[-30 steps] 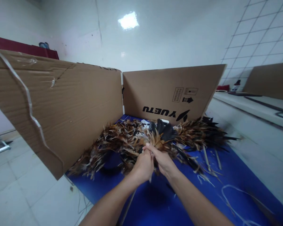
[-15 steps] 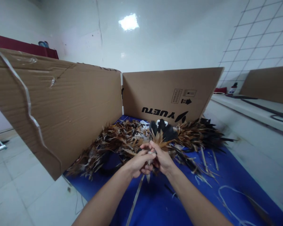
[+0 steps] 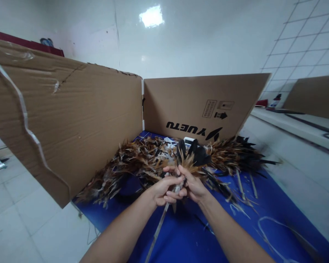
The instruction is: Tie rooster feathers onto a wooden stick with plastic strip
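Observation:
A bunch of black and brown feathers [image 3: 193, 157] fans upward from between my hands, its pale, fluffy base pinched in the fingers. My left hand [image 3: 167, 190] is closed around that base, thumb on top. Close against it, my right hand [image 3: 193, 184] is also closed on the bunch, fingers curled in from the right. A thin stick [image 3: 157, 233] runs from beneath my left hand toward me; its upper end is hidden by the fingers.
Loose brown feathers [image 3: 145, 157] heap across the blue table [image 3: 181, 237], with darker feathers [image 3: 235, 153] at right. Cardboard panels stand at left [image 3: 98, 109] and behind [image 3: 181, 98]. A small white device [image 3: 189, 141] sits at the back; a pale cord [image 3: 265, 233] lies front right.
The view has shifted slightly. My hands stay together on the feathers, and the fingers have moved a little around the base, showing more of its pale fluff.

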Available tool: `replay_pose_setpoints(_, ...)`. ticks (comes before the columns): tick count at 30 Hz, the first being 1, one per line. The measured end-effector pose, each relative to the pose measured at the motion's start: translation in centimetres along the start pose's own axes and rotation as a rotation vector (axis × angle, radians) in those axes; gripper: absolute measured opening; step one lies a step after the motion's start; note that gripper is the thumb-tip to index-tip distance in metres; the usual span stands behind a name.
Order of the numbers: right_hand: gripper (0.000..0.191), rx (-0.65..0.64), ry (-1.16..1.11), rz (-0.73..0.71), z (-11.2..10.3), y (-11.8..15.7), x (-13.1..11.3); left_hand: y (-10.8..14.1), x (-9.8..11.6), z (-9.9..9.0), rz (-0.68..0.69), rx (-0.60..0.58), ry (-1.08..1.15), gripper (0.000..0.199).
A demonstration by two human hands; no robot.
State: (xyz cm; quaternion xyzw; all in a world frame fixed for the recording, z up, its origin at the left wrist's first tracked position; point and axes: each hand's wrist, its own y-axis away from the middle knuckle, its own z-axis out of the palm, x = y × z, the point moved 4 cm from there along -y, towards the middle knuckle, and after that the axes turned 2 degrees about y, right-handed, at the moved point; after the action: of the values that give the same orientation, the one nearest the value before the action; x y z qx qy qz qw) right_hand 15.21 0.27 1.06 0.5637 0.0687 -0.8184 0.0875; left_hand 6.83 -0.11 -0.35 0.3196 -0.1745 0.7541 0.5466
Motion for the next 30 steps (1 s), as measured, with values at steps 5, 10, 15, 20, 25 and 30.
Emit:
replay_pose_setpoints(5, 0.041, 0.060, 0.214, 0.092, -0.4, 0.2, 0.6, 0.4, -0.1, 0.1, 0.000, 0.002, -0.038, 0.022)
replay_pose_setpoints(10, 0.039, -0.076, 0.164, 0.077, 0.2, 0.3, 0.8, 0.2, -0.6, -0.2, 0.042, 0.024, -0.157, 0.030)
replay_pose_setpoints(15, 0.044, -0.059, 0.221, 0.164, -0.2, 0.4, 1.3, 0.0, -1.0, -0.2, 0.100, 0.059, -0.182, 0.035)
replay_pose_setpoints(20, 0.039, -0.094, 0.144, 0.030, 0.1, 0.2, 0.6, 0.5, -1.0, 0.6, 0.109, 0.053, -0.103, 0.022)
replay_pose_setpoints(25, 0.037, -0.137, 0.095, 0.034, 0.4, 0.1, 0.5, 0.7, -1.1, 1.0, 0.045, 0.024, 0.022, 0.022)
replay_pose_setpoints(30, 0.041, -0.152, 0.100, 0.075, 0.5, 0.2, 0.7, 0.6, -1.2, 0.9, 0.065, 0.023, 0.059, 0.025)
